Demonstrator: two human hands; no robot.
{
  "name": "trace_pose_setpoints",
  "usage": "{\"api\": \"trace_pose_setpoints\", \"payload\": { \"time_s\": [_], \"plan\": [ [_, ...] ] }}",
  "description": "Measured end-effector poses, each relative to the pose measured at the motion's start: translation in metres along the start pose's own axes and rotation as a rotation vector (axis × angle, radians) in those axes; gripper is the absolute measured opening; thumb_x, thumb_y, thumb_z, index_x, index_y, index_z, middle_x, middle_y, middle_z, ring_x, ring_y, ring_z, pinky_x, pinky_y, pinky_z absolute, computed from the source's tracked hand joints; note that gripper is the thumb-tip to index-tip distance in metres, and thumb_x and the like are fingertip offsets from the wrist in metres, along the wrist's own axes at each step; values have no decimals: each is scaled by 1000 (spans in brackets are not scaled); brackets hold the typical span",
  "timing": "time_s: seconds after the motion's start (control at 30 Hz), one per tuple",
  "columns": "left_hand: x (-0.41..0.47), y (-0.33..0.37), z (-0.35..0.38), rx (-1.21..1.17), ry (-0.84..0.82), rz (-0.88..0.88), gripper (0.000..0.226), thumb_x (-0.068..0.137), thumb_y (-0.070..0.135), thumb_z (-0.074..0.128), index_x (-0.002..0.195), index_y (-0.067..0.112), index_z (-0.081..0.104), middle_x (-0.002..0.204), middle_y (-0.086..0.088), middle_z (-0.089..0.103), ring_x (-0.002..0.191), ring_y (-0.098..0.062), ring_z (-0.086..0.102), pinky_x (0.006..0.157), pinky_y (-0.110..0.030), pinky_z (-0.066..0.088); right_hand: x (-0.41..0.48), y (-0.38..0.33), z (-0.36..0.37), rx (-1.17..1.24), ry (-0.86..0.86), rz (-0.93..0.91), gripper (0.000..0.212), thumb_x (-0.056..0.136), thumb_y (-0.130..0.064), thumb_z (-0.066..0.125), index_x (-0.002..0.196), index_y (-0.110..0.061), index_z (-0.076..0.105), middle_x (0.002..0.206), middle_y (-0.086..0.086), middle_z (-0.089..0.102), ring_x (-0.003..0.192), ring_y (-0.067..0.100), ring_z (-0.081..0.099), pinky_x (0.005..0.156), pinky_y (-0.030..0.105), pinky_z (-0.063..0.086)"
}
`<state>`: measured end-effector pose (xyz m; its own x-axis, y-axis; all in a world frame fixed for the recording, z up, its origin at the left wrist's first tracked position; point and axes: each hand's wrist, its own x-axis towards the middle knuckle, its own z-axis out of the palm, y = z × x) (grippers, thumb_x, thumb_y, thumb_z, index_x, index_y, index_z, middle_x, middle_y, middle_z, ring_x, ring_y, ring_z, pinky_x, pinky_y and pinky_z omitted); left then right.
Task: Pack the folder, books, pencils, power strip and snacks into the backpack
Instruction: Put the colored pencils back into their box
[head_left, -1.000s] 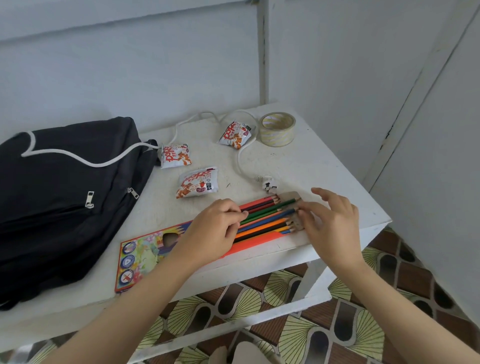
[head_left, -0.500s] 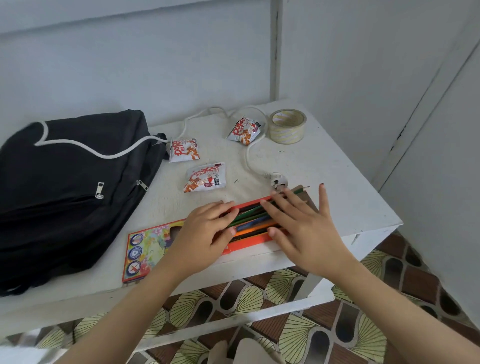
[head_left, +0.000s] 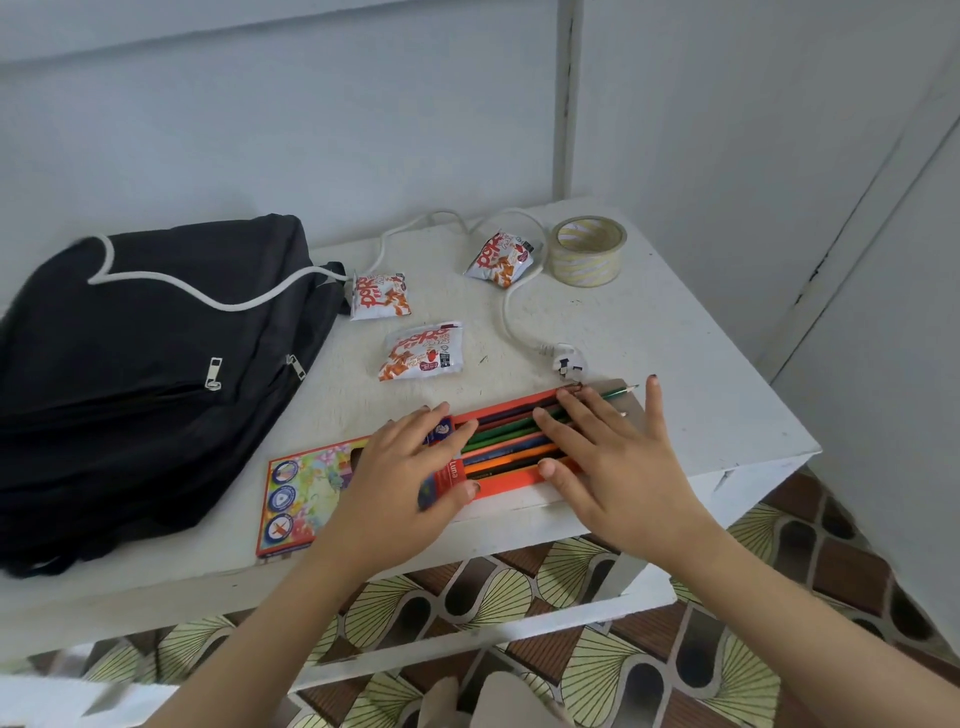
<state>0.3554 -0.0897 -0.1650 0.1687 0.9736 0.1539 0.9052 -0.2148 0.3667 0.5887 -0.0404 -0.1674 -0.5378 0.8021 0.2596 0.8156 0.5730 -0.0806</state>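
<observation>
A colourful pencil box (head_left: 306, 493) lies near the table's front edge with its orange tray pulled out to the right, full of coloured pencils (head_left: 506, 439). My left hand (head_left: 410, 467) rests flat on the box sleeve where the tray enters. My right hand (head_left: 605, 457) lies flat with spread fingers on the pencils at the tray's right end; one green pencil tip sticks out past it. The black backpack (head_left: 145, 374) lies at the left, zipped. Three snack packets (head_left: 423, 349) (head_left: 379, 295) (head_left: 500, 260) sit behind the box. A white plug (head_left: 567, 359) and its cable (head_left: 511, 306) run back toward the backpack.
A roll of tape (head_left: 587, 250) stands at the back right of the white table (head_left: 701, 395). Walls close in behind and to the right. Patterned floor tiles (head_left: 597, 670) show below the table's front edge.
My right hand has moved left from the tray's end and flattened over the pencils. My left hand has opened and slid onto the box sleeve. The view has shifted slightly.
</observation>
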Motion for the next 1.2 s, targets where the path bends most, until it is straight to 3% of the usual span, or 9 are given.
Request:
{"api": "trace_pose_setpoints", "payload": {
  "time_s": [0.23,0.37,0.5,0.7,0.87,1.0,1.07,1.2],
  "plan": [
    [3,3,1,69,22,67,56,86,55,32,134,31,47,146,1,38,136,-15,23,110,-38,13,-2,-10,3,22,-52,25,63,96,-58,16,129,-21,56,133,9,56,130,29,46,112,58,2],
    [5,2,1,111,11,90,54,88,54,34,132,27,51,144,0,40,136,-16,27,111,-40,14,-5,-6,3,54,-56,-8,62,97,-56,13,139,-22,44,144,7,44,138,24,33,112,56,-3],
    [5,1,3,207,-49,119,59,93,60,19,142,31,33,149,-3,33,138,-20,27,111,-44,12,-11,1,0,82,-32,-1,62,99,-53,9,149,-19,20,154,3,23,144,19,13,112,57,-9],
    [6,0,4,198,-94,78,62,87,70,15,144,47,1,154,-5,20,142,-24,17,111,-38,2,-14,0,0,17,-70,0,68,98,-53,12,142,-10,40,147,7,38,140,21,26,111,59,-6],
    [7,-2,3,222,-75,111,60,88,68,23,142,41,24,147,-5,36,132,-26,34,104,-41,20,-9,-8,1,68,-110,-57,71,96,-57,9,142,-12,39,143,10,44,137,26,34,112,57,1],
    [8,-4,1,171,-71,101,61,86,70,23,139,41,32,145,-1,39,130,-22,36,102,-39,24,-8,-3,-5,264,-90,-73,75,91,-63,-4,150,-22,15,155,3,23,145,14,7,116,39,-15],
    [9,-6,0,139,-77,93,62,84,72,24,137,41,34,145,1,38,131,-19,35,103,-37,23,-9,0,-6,219,-19,14,75,92,-60,-5,150,-17,17,155,4,22,146,17,6,114,42,-19],
    [9,-7,-1,126,-79,76,64,82,74,25,136,41,35,145,3,37,133,-19,33,104,-38,22,-15,4,-1,38,-12,237,71,97,-53,7,146,-6,28,148,13,38,142,29,24,111,56,-14]
  ]
}}
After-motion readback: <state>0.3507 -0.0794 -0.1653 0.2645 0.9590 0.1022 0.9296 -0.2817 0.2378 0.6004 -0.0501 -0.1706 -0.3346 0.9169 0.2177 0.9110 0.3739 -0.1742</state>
